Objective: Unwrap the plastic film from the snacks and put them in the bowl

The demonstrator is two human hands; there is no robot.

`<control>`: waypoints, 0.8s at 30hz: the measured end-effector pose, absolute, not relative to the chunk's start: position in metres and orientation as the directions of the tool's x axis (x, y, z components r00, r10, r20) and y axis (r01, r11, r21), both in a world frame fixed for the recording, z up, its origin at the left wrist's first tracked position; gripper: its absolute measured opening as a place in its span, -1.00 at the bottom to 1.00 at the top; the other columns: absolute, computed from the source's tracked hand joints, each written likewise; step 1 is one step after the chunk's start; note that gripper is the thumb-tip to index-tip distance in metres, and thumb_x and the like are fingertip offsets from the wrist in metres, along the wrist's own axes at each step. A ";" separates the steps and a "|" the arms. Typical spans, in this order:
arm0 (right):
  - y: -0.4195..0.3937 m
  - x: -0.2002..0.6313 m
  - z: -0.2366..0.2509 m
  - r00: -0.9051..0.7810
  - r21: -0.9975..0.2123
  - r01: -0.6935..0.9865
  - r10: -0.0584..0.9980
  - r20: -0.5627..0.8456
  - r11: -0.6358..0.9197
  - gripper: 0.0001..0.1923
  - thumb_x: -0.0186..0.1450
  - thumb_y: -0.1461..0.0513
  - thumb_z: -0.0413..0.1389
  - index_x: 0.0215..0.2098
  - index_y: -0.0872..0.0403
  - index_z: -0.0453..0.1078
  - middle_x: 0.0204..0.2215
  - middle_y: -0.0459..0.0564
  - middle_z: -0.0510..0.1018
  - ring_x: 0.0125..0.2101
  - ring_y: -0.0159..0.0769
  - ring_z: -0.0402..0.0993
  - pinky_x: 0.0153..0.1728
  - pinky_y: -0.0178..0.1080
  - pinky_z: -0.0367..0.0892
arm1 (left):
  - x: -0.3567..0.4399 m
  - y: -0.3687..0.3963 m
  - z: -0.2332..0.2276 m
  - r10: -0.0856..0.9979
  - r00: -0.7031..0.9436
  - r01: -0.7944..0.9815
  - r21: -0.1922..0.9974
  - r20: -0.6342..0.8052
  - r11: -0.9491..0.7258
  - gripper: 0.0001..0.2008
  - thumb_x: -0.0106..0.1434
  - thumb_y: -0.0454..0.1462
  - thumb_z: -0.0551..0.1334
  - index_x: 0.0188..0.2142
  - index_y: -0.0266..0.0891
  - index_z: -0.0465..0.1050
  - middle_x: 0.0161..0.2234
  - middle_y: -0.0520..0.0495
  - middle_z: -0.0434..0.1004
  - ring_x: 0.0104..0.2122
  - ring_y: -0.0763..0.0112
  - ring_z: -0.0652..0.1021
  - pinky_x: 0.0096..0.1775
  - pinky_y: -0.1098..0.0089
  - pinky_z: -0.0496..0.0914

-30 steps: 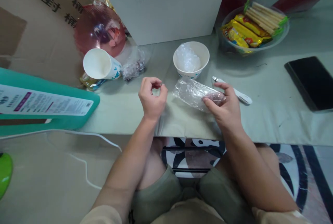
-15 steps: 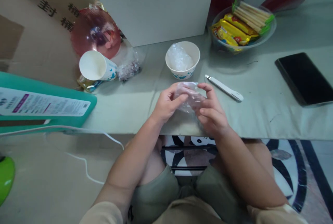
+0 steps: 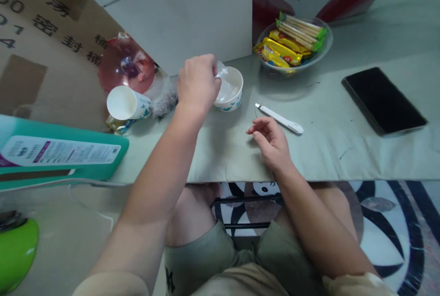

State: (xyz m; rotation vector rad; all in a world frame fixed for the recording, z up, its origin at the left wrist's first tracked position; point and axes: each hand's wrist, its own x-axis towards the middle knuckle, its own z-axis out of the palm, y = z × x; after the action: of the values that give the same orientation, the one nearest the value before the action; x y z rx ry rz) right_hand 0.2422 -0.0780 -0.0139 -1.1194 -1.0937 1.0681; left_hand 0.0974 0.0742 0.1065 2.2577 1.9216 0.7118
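On the pale green cloth-covered table [image 3: 364,163], at the back, a white-and-red carton [image 3: 343,0] reads "饮用纯净水"; larger red characters above it are partly cut off. A brown cardboard box [image 3: 25,90] at left bears "50", "汤" and "密封桶". A teal plastic bottle [image 3: 120,149] carries a white label [image 3: 87,151] with a purple bar; its print is too small to read.

The white paper bowl with blue print [image 3: 233,105] stands at centre. Crumpled clear plastic film [image 3: 222,71] shows at its mouth, against the left hand [image 3: 199,80]. That hand is curled like a fist, fingertips hidden; whether it grips the film cannot be told. The right hand [image 3: 270,142] is loosely curled and released, just beside a white-handled cutter [image 3: 280,119].

A clear plastic bowl [image 3: 328,46] contains yellow-wrapped snacks [image 3: 282,53] and pale sticks in green-ended packaging [image 3: 300,32]. A white paper cup [image 3: 143,106] leans at left, its mouth towards the viewer, near a translucent red ridged container [image 3: 120,64].
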 end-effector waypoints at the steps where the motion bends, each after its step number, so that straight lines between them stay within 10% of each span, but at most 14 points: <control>1: -0.078 0.242 -0.013 0.136 -0.990 -0.086 0.986 0.099 0.111 -0.81 0.32 0.18 0.08 -0.09 -0.02 0.34 -0.32 -0.10 0.55 -0.26 -0.32 0.53 -0.14 -0.16 0.42 | 0.099 0.084 0.104 0.974 0.120 0.908 0.374 0.194 -0.187 -0.69 -0.09 -0.51 0.42 -0.58 -0.17 0.34 -0.58 0.04 0.22 -0.32 0.15 0.50 -0.09 0.11 0.41; 10: -0.076 0.241 -0.008 0.104 -0.998 -0.061 0.994 0.015 0.022 -0.82 0.32 0.15 0.09 -0.15 0.02 0.40 -0.37 -0.09 0.54 -0.34 -0.34 0.47 -0.23 -0.19 0.38 | 0.113 0.127 0.075 0.879 0.272 0.915 0.389 -0.393 -0.109 -0.79 -0.10 -0.55 0.33 -0.66 -0.26 0.42 -0.68 0.04 0.29 -0.39 0.12 0.60 -0.12 0.06 0.50; 18: -0.075 0.238 -0.005 0.109 -0.999 0.009 0.993 0.039 0.038 -0.84 0.29 0.19 0.08 -0.20 0.04 0.43 -0.39 -0.08 0.56 -0.38 -0.35 0.48 -0.27 -0.21 0.35 | 0.135 0.123 0.067 0.903 0.209 0.977 0.128 -0.375 -0.172 -0.76 -0.05 -0.51 0.31 -0.63 -0.23 0.30 -0.63 0.08 0.38 -0.36 0.29 0.59 -0.05 0.18 0.48; 24: -0.078 0.239 -0.006 0.105 -0.998 0.053 0.994 0.021 0.016 -0.84 0.31 0.18 0.07 -0.19 0.03 0.44 -0.44 -0.12 0.53 -0.44 -0.37 0.43 -0.33 -0.23 0.31 | 0.114 0.105 0.103 0.817 0.475 0.844 0.434 -0.328 -0.316 -0.84 0.10 -0.49 0.28 -0.42 -0.23 0.57 -0.50 0.03 0.57 -0.45 0.33 0.56 -0.23 0.25 0.48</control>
State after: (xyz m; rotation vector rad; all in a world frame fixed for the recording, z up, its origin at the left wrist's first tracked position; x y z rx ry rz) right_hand 0.2390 -0.0776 -0.0057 -1.2814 -1.1769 1.0924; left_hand 0.1145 0.1049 0.1034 2.1711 1.3706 -0.0634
